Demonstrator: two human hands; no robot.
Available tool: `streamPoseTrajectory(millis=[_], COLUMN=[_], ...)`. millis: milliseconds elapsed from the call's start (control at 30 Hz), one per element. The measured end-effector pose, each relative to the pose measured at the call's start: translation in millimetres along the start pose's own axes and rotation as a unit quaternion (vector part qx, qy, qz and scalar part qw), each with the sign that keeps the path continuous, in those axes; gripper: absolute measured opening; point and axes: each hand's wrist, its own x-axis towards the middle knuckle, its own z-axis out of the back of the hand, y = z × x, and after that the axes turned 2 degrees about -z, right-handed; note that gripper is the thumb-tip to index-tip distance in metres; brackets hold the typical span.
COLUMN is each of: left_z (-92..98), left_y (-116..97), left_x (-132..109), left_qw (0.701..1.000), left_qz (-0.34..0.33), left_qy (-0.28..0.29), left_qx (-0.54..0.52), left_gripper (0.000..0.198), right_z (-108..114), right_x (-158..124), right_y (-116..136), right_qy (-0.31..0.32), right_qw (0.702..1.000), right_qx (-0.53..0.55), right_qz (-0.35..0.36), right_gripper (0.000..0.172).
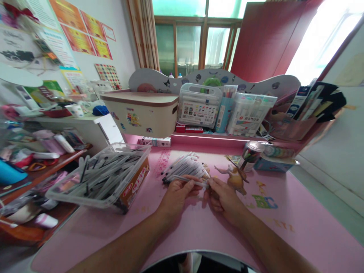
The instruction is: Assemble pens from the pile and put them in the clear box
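Note:
Near the middle of the pink desk [182,231], my left hand [180,191] pinches a clear pen [187,179] between thumb and fingers. My right hand [224,195] is closed close beside it, its fingertips at the pen's right end around something small and whitish that is hard to make out. Just behind my hands lies a pile of clear pens [184,165] with dark tips toward the left. To the left, a clear plastic box [106,203] holds several more pens and sits on the desk.
A lidded cream bin [142,113], a marker case [199,106] and another marker box [250,115] stand on the raised back shelf. At the right back are a round jar [250,155] and a blue box [275,163]. A cluttered shelf [57,167] stands left.

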Motion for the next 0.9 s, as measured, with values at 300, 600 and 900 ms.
streamPoseTrajectory(millis=[300, 600, 900], left_z=[-0.3, -1.0, 1.1], left_y=[0.0, -1.7, -1.3], left_x=[1.2, 0.3, 1.7], left_qw=[0.999, 0.999, 0.999], left_qz=[0.004, -0.004, -0.008], left_qy=[-0.031, -0.034, -0.033], left_qx=[-0.028, -0.016, -0.015], left_gripper=[0.036, 0.034, 0.033], right_z=[0.5, -3.2, -3.1], right_x=[1.3, -1.5, -2.8], right_y=[-7.8, -3.1, -2.5], right_qy=[0.028, -0.008, -0.008], right_qw=[0.999, 1.000, 1.000], right_qx=[-0.017, -0.029, -0.012], right_qz=[0.033, -0.007, -0.017], right_gripper=[0.045, 0.047, 0.041])
